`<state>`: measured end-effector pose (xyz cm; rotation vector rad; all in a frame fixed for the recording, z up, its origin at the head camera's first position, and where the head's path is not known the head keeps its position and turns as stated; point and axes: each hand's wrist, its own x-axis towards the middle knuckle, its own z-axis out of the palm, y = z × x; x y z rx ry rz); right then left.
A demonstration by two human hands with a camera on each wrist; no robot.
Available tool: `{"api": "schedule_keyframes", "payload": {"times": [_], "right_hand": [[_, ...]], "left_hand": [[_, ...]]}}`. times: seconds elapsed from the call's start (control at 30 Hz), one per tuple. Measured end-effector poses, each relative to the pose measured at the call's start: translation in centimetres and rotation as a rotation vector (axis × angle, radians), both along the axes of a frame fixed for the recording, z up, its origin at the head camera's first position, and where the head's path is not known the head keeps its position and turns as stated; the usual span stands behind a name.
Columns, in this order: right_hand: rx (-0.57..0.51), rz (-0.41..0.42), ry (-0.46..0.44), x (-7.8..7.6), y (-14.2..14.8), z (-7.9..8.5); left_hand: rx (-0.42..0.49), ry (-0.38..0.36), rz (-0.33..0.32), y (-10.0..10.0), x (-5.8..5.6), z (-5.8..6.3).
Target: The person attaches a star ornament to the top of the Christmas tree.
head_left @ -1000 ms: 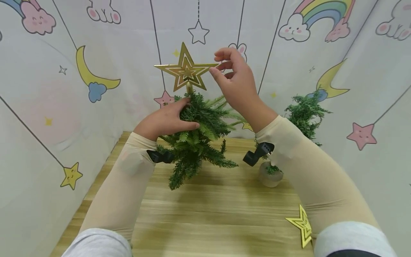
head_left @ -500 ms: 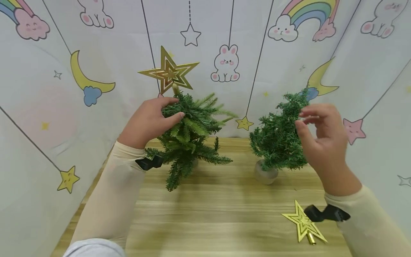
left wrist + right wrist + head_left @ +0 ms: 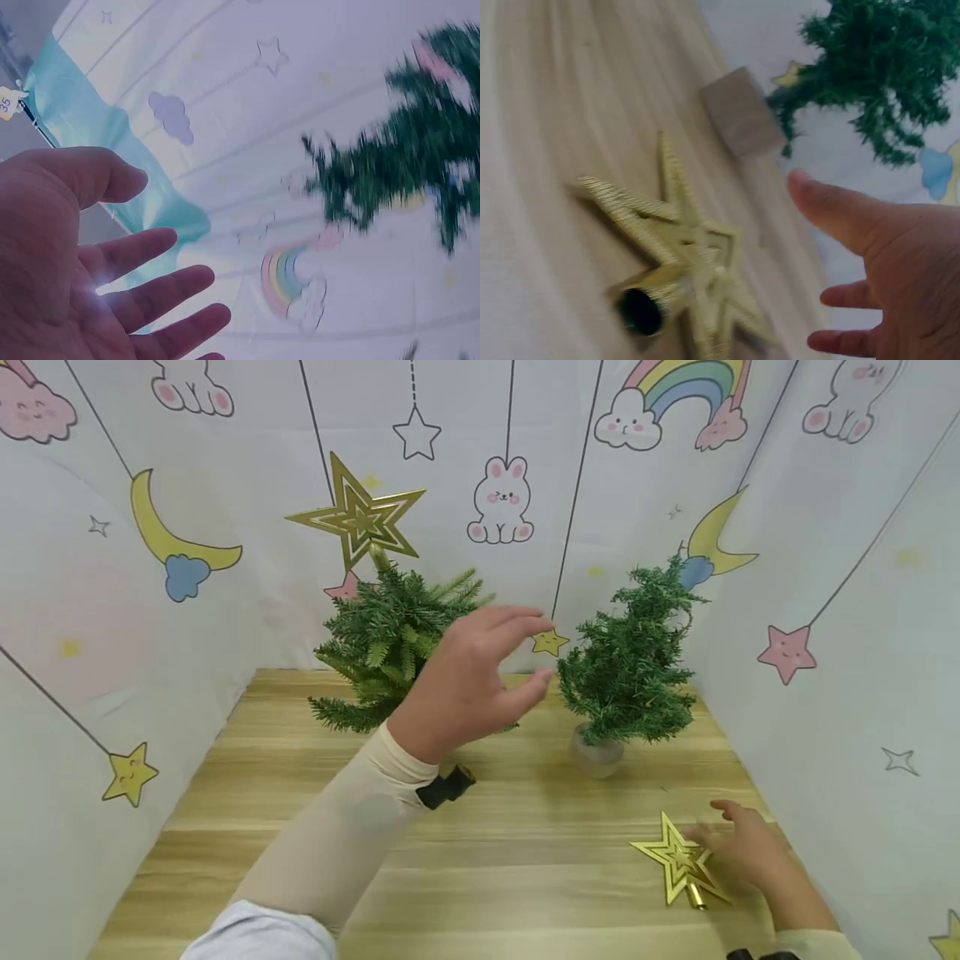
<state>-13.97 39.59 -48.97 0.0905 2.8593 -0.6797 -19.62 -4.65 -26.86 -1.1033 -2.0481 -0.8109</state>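
Note:
A gold star tree topper [image 3: 362,520] stands tilted to the left on top of the left artificial Christmas tree [image 3: 375,627]. My left hand [image 3: 476,681] is in front of that tree and covers its lower right part, fingers spread and holding nothing. To the right stands a second small Christmas tree [image 3: 630,664] on a round pale base [image 3: 597,754]. Another gold star topper [image 3: 678,856] lies flat on the table, its hollow tube [image 3: 641,311] facing the right wrist camera. My blurred right hand [image 3: 753,856] is at this star's right side, fingers extended, palm bare.
Both trees stand towards the back of the wood-grain table [image 3: 480,877]. Behind and beside it hangs a white cloth backdrop [image 3: 465,585] printed with rabbits, moons, stars and a rainbow.
My left hand has left the left tree and moved right. My right hand has come away from the standing star and down to the star on the table. The view has shifted right.

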Motion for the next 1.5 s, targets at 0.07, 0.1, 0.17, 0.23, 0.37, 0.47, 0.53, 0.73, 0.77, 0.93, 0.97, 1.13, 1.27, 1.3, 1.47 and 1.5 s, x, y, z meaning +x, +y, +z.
{"api": "schedule_keyframes", "payload": {"times": [0.07, 0.1, 0.17, 0.23, 0.37, 0.47, 0.53, 0.73, 0.77, 0.93, 0.97, 1.13, 1.27, 1.3, 1.47, 1.5], "right_hand": [[0.027, -0.001, -0.049, 0.5, 0.2, -1.5], [0.039, 0.000, -0.047, 0.8, 0.2, -2.1], [0.068, 0.002, -0.024, 1.1, 0.2, -2.9], [0.092, -0.004, 0.011, 1.4, 0.2, -3.4], [0.066, -0.033, 0.044, 2.0, -0.1, -4.1], [0.017, -0.051, 0.039, 2.4, -0.3, -4.4], [-0.007, -0.063, 0.028, 2.7, -0.6, -4.4], [-0.045, -0.091, -0.038, 2.9, -1.1, -4.0], [-0.050, -0.095, -0.048, 3.0, -1.0, -3.9], [-0.096, -0.121, -0.080, 3.1, 0.0, -3.5], [-0.107, -0.124, -0.072, 3.1, 0.3, -3.4], [-0.356, -0.093, -0.044, 2.8, 1.1, -1.8], [-0.617, -0.053, -0.046, 2.5, 1.8, 0.6], [-0.632, -0.042, -0.020, 2.4, 2.1, 1.5], [-0.696, -0.023, 0.245, 1.5, 4.1, 7.3], [-0.756, -0.017, 0.310, 1.2, 4.5, 8.7]], "left_hand": [[0.003, -0.048, -0.054, 2.2, -0.4, 0.2], [0.008, -0.078, -0.074, 3.2, -0.8, 0.4], [0.023, -0.161, -0.097, 5.0, -1.9, 0.8], [0.046, -0.264, -0.104, 6.8, -3.3, 1.2], [0.062, -0.456, -0.087, 10.0, -5.7, 1.9], [0.043, -0.533, -0.074, 11.8, -6.9, 2.1], [0.029, -0.567, -0.061, 12.5, -7.5, 2.2], [0.012, -0.630, -0.042, 13.8, -8.8, 2.1], [0.008, -0.643, -0.042, 14.0, -9.0, 2.1], [-0.017, -0.671, -0.026, 15.1, -9.9, 1.9], [-0.020, -0.666, -0.017, 15.3, -10.1, 1.9], [-0.032, -0.641, 0.039, 15.5, -10.5, 1.8], [-0.044, -0.632, 0.043, 15.6, -10.5, 1.9], [-0.047, -0.630, 0.041, 15.7, -10.5, 1.9], [-0.041, -0.635, 0.021, 15.9, -10.6, 1.5], [-0.036, -0.641, 0.017, 16.0, -10.7, 1.4]]}}
